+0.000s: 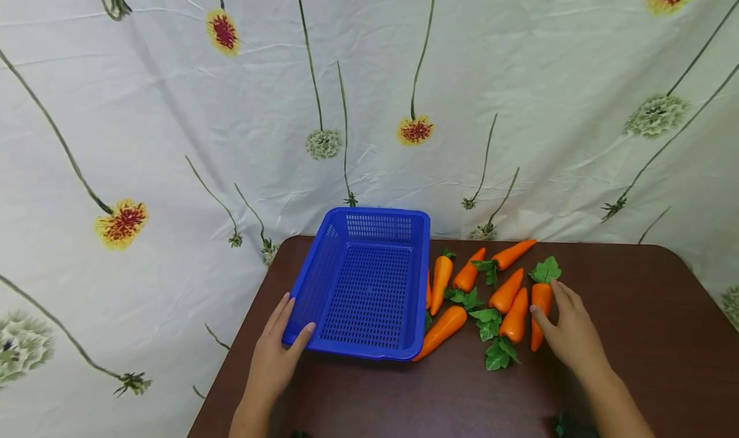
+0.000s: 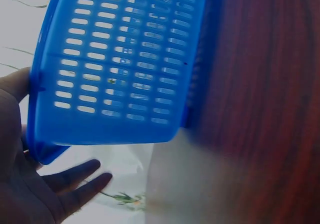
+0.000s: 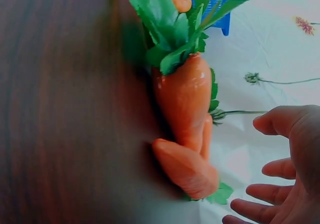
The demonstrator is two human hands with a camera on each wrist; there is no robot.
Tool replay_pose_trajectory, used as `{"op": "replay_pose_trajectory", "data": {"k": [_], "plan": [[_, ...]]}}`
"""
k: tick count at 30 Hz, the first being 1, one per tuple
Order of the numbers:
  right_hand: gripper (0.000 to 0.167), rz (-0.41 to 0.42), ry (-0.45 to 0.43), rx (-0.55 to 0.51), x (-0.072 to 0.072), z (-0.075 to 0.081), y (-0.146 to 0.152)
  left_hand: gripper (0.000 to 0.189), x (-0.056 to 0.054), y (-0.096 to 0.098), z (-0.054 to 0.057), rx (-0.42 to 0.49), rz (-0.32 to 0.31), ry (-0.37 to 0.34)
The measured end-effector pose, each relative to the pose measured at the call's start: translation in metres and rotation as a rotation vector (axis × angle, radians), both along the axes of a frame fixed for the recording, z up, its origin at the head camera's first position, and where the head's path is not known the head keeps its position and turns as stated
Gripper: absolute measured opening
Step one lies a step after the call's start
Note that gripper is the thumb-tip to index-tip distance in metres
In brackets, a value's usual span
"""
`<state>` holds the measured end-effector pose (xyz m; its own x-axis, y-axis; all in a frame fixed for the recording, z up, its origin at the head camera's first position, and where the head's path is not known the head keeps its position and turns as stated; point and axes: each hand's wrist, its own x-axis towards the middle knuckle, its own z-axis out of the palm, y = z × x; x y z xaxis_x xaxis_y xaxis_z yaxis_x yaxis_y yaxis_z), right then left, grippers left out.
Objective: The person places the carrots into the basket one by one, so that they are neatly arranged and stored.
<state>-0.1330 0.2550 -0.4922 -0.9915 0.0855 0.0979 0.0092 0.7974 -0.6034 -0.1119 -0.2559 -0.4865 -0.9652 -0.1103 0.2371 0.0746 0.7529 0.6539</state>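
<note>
A blue plastic basket (image 1: 369,353) with slotted walls and floor stands at the table's back left; nothing lies in it. My left hand (image 1: 277,348) rests at its near left corner. The thumb touches the rim in the left wrist view, while other fingers stretch out past the basket's wall (image 2: 112,74). Several orange carrots (image 1: 514,316) with green leaves lie to the basket's right. My right hand (image 1: 571,329) hovers beside the rightmost carrot (image 1: 541,297), fingers spread and holding nothing. In the right wrist view, carrots (image 3: 185,99) lie in front of the fingers.
The dark brown table (image 1: 635,310) has rounded back corners. Behind it hangs a white cloth (image 1: 265,117) printed with flowers. One long carrot (image 1: 443,332) lies against the basket's near right corner. A small dark object (image 1: 568,425) is at the bottom edge, near the right forearm.
</note>
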Motion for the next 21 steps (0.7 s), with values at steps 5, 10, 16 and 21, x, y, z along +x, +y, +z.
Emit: {"op": "replay_pose_trajectory", "data": {"k": [5,10,16,21], "plan": [[0.082,-0.009,-0.08,-0.036,-0.002,-0.007,0.004,0.078,-0.001,-0.003,-0.007,0.083,-0.005,-0.012],[0.087,-0.02,-0.126,-0.068,-0.003,-0.014,0.007,0.088,-0.001,-0.005,-0.01,0.125,-0.028,-0.028],[0.091,-0.037,-0.157,-0.092,-0.006,-0.023,0.011,0.099,0.0,-0.005,-0.011,0.17,-0.059,-0.037],[0.09,-0.044,-0.167,-0.111,-0.007,-0.029,0.015,0.101,0.0,-0.004,-0.012,0.187,-0.057,-0.041]]}}
